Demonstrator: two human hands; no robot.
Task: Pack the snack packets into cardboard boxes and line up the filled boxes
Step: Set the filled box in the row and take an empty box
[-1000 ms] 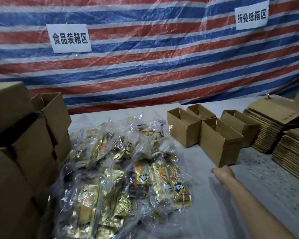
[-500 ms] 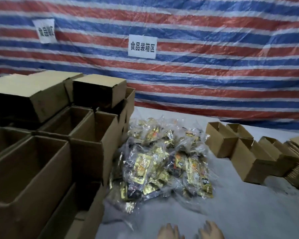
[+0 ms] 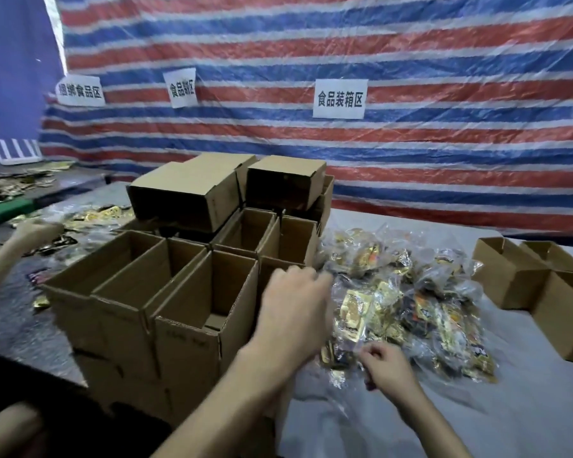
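A big tarp (image 3: 377, 44) with red, blue and white stripes hung across the back. Three white paper signs (image 3: 340, 98) were stuck on it. At the upper left was a plain blue wall (image 3: 14, 77).

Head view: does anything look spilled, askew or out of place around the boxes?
Yes. Several cardboard boxes lie on their sides atop the open boxes at the back. Loose gold packets are scattered on the dark table left of the stack, away from the main snack pile.
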